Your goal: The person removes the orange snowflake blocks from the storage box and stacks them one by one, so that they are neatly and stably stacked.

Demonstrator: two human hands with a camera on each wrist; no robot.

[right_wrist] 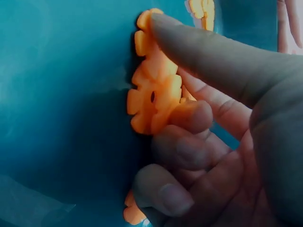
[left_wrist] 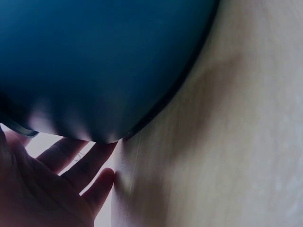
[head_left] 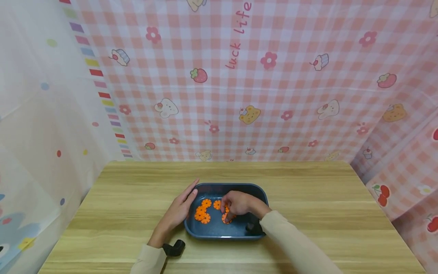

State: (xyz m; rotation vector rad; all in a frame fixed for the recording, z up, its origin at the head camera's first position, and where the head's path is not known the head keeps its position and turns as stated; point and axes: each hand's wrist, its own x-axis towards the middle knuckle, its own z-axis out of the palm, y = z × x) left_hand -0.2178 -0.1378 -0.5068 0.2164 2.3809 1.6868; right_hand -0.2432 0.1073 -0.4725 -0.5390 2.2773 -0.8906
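A dark blue rectangular tub [head_left: 219, 231] with rounded corners sits on the table, holding several orange notched discs [head_left: 202, 213]. My left hand [head_left: 179, 209] lies along its left end. In the left wrist view, the extended fingers [left_wrist: 90, 165] touch the tub's outer wall [left_wrist: 104, 94]. Inside the tub, my right hand [head_left: 239, 203] reaches down over a right-hand cluster of discs. The right wrist view shows my thumb [right_wrist: 203, 52] and curled forefinger pinching at an orange disc [right_wrist: 154, 99] with a small central hole. Part of this cluster is hidden beneath the hand.
Wooden tabletop [head_left: 318, 198] surrounds the tub. A pink checked cloth [head_left: 219, 95] hangs behind the table, with a pale dotted cloth [head_left: 44, 114] at left. Black wrist devices [head_left: 174, 248] are on both wrists, the right one over the tub's right end.
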